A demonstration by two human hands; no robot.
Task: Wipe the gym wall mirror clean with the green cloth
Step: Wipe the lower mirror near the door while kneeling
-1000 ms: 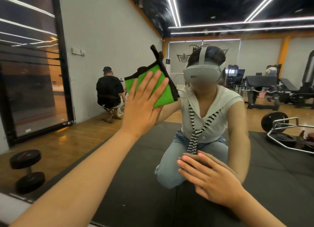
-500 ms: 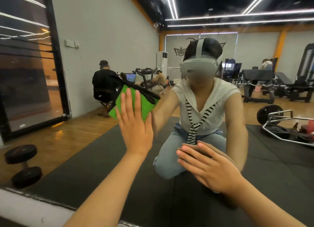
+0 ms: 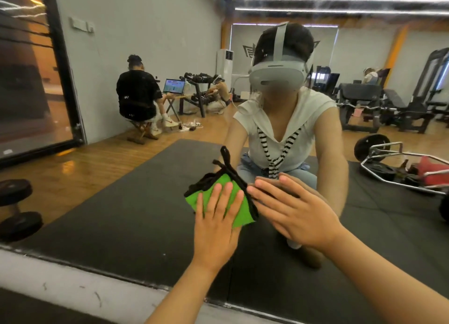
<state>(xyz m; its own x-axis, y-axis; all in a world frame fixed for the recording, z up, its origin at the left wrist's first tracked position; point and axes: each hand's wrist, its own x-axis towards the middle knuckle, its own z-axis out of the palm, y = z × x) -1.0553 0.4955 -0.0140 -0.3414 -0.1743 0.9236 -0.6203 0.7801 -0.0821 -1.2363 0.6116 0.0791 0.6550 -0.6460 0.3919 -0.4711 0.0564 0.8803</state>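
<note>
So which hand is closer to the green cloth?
Left. The left hand lies flat on the green cloth, pressing it to the mirror. The right hand rests on the glass just beside the cloth's right edge.

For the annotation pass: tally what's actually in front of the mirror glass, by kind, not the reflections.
Hands: 2, left hand and right hand
Cloths: 1, green cloth flat under the left palm
Mirrors: 1, wall mirror
Total: 4
</note>
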